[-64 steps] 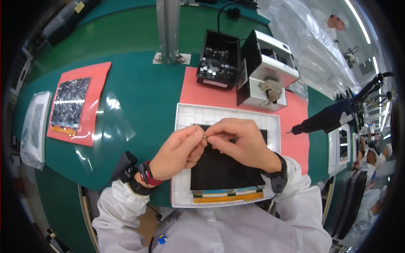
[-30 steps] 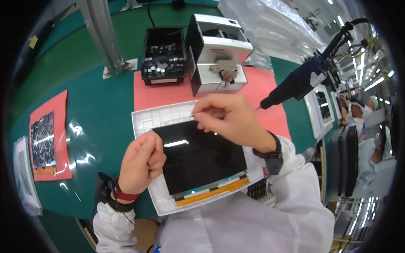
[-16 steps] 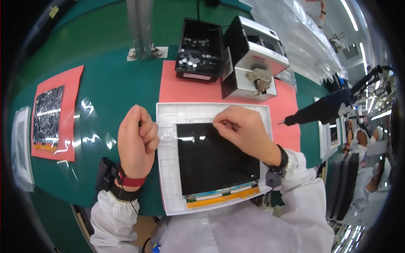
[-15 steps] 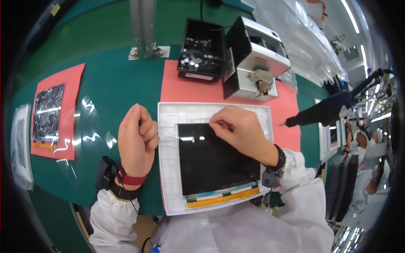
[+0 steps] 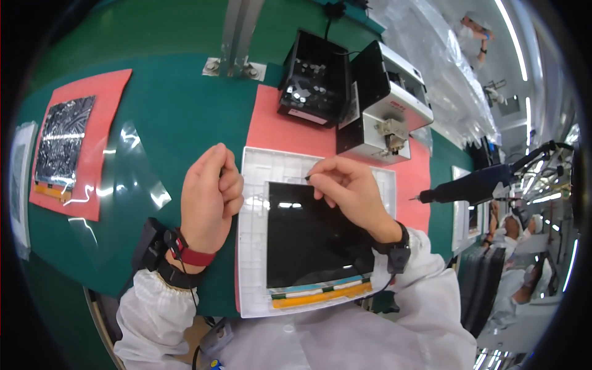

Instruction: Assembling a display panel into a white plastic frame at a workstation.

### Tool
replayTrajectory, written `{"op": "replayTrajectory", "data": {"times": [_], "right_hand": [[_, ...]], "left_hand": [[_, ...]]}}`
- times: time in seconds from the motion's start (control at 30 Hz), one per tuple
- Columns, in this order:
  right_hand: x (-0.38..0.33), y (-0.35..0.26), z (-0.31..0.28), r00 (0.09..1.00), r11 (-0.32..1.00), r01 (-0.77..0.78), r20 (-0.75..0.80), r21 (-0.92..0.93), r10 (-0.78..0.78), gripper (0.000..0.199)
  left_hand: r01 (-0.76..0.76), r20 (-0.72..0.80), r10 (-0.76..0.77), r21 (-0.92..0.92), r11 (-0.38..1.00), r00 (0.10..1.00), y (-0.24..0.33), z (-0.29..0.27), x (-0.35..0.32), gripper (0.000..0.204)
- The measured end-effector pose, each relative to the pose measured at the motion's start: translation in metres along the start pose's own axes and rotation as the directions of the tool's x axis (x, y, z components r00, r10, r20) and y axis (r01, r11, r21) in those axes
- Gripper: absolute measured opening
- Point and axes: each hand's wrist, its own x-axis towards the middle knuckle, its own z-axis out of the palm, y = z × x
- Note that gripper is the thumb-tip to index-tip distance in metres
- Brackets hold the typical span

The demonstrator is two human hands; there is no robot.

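Note:
A black flat display panel (image 5: 311, 240), with an orange strip along its near edge, lies in a white molded tray (image 5: 254, 246) in front of me. My right hand (image 5: 351, 191) is over the panel's far edge. Its thumb and forefinger pinch a small black piece (image 5: 308, 178), too small to name, just by that edge. Left of the tray, my left hand (image 5: 213, 194) is raised with its fingers curled and the thumb pressed against them. Whatever it may hold is hidden.
Behind the tray stand a black parts bin (image 5: 311, 83) with small pieces and a silver-black machine (image 5: 385, 105) on a pink mat (image 5: 262, 126). A black electric screwdriver (image 5: 462, 187) hangs at right. Clear film (image 5: 132, 166) and a foil-covered panel (image 5: 65, 142) lie left.
The whole view has shifted a little. My right hand has moved slightly left along the panel's far edge, and the black piece in its pinch now shows. My left hand stays curled beside the tray.

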Motion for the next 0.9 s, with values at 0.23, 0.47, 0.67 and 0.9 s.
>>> {"op": "replayTrajectory", "data": {"times": [0.23,0.47,0.67,0.9], "right_hand": [[0.007,-0.003,0.014,0.905,0.729,0.363,0.035,-0.581,-0.423,0.007],[0.011,0.008,0.019,0.851,0.591,0.453,0.128,-0.668,-0.509,0.011],[0.015,0.014,0.019,0.799,0.504,0.514,0.176,-0.694,-0.574,0.011],[0.011,0.007,0.016,0.792,0.442,0.541,0.255,-0.716,-0.555,0.011]], "left_hand": [[-0.037,-0.035,0.036,-0.023,0.999,0.999,-0.001,0.0,0.003,0.027],[-0.013,-0.003,0.013,-0.01,1.0,1.0,-0.001,-0.001,0.002,0.027],[-0.009,0.018,0.009,-0.01,1.0,1.0,-0.001,-0.002,0.002,0.027],[0.0,0.019,0.0,-0.004,1.0,1.0,-0.001,0.0,0.002,0.027]]}}
